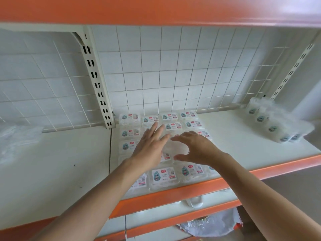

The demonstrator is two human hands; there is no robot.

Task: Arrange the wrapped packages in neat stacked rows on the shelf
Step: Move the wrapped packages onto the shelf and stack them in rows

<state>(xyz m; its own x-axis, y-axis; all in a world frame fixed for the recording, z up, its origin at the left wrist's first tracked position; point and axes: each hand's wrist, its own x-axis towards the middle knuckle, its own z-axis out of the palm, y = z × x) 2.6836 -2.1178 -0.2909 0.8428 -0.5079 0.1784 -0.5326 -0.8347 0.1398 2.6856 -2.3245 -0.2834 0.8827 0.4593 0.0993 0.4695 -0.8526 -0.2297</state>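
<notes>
Your left hand is flat with straight fingers, and your right hand is loosely arched; neither grasps anything. Both hover over the wrapped packages, which lie in rows on the white shelf.

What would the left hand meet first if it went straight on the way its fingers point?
Probably the back-row package just beyond the fingers of the left hand; behind it stands the wire grid panel. How high the hand hovers is unclear.
</notes>
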